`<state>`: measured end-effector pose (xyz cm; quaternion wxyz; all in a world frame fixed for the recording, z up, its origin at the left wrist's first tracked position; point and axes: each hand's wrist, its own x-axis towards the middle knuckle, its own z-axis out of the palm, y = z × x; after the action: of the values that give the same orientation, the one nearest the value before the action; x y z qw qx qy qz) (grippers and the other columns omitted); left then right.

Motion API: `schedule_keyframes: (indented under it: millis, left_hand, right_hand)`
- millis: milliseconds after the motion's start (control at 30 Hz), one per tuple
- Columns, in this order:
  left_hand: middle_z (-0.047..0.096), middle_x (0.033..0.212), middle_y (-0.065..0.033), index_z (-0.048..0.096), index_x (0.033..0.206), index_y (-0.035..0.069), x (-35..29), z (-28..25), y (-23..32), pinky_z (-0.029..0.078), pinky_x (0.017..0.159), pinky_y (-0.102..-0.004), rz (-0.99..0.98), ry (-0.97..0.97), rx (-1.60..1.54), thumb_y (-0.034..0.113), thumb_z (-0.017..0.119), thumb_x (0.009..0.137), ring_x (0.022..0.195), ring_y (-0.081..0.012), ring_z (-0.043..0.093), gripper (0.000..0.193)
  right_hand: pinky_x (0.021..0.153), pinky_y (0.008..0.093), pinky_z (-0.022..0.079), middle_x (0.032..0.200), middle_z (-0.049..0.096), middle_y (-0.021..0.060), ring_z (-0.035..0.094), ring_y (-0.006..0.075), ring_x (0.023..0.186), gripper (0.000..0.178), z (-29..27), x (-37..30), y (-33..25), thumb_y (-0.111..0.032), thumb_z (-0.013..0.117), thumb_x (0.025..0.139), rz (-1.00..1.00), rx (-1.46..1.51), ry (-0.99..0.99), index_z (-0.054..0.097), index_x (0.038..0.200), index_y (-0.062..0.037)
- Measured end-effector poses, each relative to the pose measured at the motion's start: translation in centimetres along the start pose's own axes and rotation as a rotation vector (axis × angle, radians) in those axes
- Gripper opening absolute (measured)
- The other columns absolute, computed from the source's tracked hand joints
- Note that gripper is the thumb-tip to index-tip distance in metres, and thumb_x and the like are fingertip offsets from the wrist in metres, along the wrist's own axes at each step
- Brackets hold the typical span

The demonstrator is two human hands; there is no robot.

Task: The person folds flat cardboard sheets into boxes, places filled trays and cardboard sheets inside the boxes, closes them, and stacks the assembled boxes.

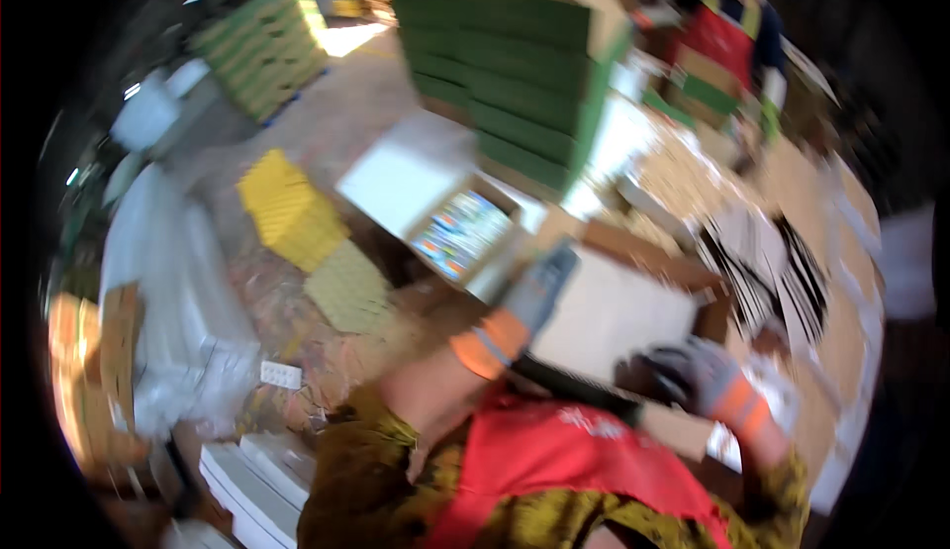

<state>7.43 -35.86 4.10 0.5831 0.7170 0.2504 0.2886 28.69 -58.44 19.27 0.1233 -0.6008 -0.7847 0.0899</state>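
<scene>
In front of me is an open brown cardboard box (712, 316) with a flat white surface (618, 313) inside its walls. My left hand (546, 287), in a grey glove with an orange cuff, lies along the box's left side. Its fingers are smeared by motion. At the near right corner is my right hand (698, 371), gloved alike with dark fingertips that bend toward the white surface. Whether either hand grips the box is too blurred to tell. Beyond my left hand stands a white-lidded open carton (406, 178) filled with small colourful packs (462, 234).
A tall stack of green cartons (524, 84) rises ahead. Left of it are yellow crates (292, 212) and plastic-wrapped goods (178, 292). A black-and-white striped bundle (757, 262) lies right of the box. At the far right, a person in a red apron (717, 44) stands by a green-and-brown carton (703, 89).
</scene>
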Motion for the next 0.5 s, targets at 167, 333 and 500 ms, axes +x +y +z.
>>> schedule_keyframes:
  millis: [167, 333, 500]
  left_hand:
    - [0.051, 0.135, -0.0113, 0.039, 0.141, -0.003, 0.7, 0.1, 5.0, 0.043, 0.101, -0.0325, -0.453, -0.056, -0.463, 0.037, 0.071, 0.086, 0.122, -0.0183, 0.049, 0.075]
    - [0.034, 0.146, -0.0288, 0.029, 0.144, -0.008, 0.2, 4.0, -2.8, 0.032, 0.111, -0.0408, -0.546, -0.131, 0.342, 0.073, 0.077, 0.056, 0.137, -0.0389, 0.034, 0.129]
    - [0.029, 0.151, -0.0256, 0.019, 0.148, -0.005, -0.2, 3.0, -2.1, 0.028, 0.114, -0.0393, -0.45, -0.208, 0.156, 0.071, 0.075, 0.06, 0.14, -0.0364, 0.029, 0.129]
  right_hand:
    - [0.099, 0.0375, 0.044, 0.119, 0.063, 0.0121, 0.057, 0.0231, 0.111, 0.043, 2.7, -7.6, 8.3, 0.0, 0.048, 0.086, 0.554, 0.76, 0.766, 0.054, 0.128, 0.0024]
    - [0.096, 0.0374, 0.044, 0.125, 0.058, 0.0149, 0.056, 0.0257, 0.112, 0.048, 14.4, -6.2, 7.6, -0.017, 0.058, 0.09, 0.789, 0.788, 0.546, 0.049, 0.133, 0.0015]
    - [0.093, 0.0377, 0.047, 0.128, 0.055, 0.0152, 0.056, 0.0266, 0.11, 0.06, 15.4, -5.3, 7.8, -0.032, 0.061, 0.091, 0.892, 0.789, 0.429, 0.042, 0.138, -0.0003]
